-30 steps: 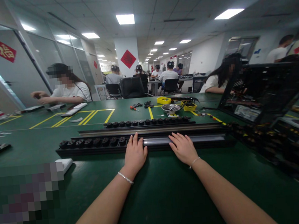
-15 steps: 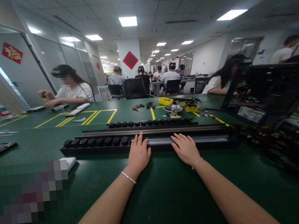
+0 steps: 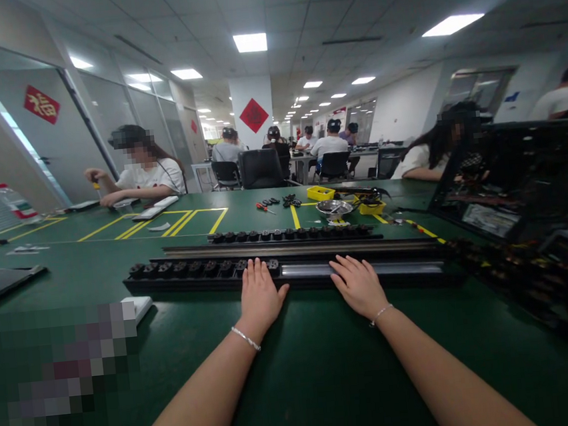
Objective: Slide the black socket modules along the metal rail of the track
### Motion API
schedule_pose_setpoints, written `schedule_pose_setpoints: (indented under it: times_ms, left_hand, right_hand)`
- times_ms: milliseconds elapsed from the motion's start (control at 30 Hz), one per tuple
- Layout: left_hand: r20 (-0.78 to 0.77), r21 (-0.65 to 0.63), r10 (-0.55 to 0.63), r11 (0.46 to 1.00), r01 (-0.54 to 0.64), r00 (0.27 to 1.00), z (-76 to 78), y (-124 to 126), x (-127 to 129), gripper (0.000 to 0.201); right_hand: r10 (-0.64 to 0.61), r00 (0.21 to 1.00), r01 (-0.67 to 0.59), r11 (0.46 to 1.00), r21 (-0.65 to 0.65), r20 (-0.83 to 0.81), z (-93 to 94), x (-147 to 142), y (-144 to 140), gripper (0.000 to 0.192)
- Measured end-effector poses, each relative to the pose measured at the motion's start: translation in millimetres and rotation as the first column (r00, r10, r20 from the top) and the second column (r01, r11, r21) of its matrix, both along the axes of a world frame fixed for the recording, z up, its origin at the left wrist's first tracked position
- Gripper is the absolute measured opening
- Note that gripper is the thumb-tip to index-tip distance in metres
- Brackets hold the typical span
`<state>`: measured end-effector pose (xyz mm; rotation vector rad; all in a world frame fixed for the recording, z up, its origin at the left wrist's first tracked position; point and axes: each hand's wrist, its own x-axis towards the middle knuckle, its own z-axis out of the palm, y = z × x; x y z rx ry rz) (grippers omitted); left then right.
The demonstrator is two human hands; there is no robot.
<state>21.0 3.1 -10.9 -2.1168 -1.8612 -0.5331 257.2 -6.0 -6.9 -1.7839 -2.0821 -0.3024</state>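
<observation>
A long black power strip rail (image 3: 400, 269) lies across the green table (image 3: 319, 370) in front of me, its left part filled with black socket modules (image 3: 189, 269). My left hand (image 3: 259, 294) rests flat on the rail's near edge, fingers spread, fingertips by the last socket module (image 3: 273, 265). My right hand (image 3: 358, 284) lies flat on the rail a little to the right, over the bare metal channel (image 3: 309, 269). Neither hand holds anything. Two more rails (image 3: 291, 234) lie parallel just behind.
A white block (image 3: 140, 307) sits at the left near a blurred patch. Yellow bins (image 3: 321, 193), a metal bowl (image 3: 334, 207) and hand tools (image 3: 263, 207) lie farther back. A dark open computer case (image 3: 511, 171) stands at right. Several seated people work around the tables.
The view has shifted slightly, so the scene sits further right. My left hand's fingers drew back a little toward the rail's near edge. Both hands stay on the rail.
</observation>
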Motion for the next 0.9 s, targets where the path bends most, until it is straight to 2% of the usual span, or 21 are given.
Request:
schedule_pose_setpoints:
  times_ms: [167,600,900]
  left_hand:
    - [-0.042,-0.036,-0.022,0.999,0.021,0.999,3.3,-2.1,-2.0,0.067]
    - [-0.014,-0.024,-0.063,0.998,0.062,0.998,2.7,-0.7,0.4,0.064]
    - [0.01,0.008,-0.112,0.994,0.112,0.994,1.8,-0.9,4.2,0.058]
  right_hand:
    - [0.005,1.0,-0.005,1.0,0.003,-0.002,-0.3,0.6,0.2,0.047]
    - [0.009,1.0,-0.008,0.999,0.031,-0.026,-0.4,-4.2,-2.0,0.043]
    - [0.234,0.97,-0.235,0.972,-0.018,-0.064,-0.2,-49.8,-13.1,0.045]
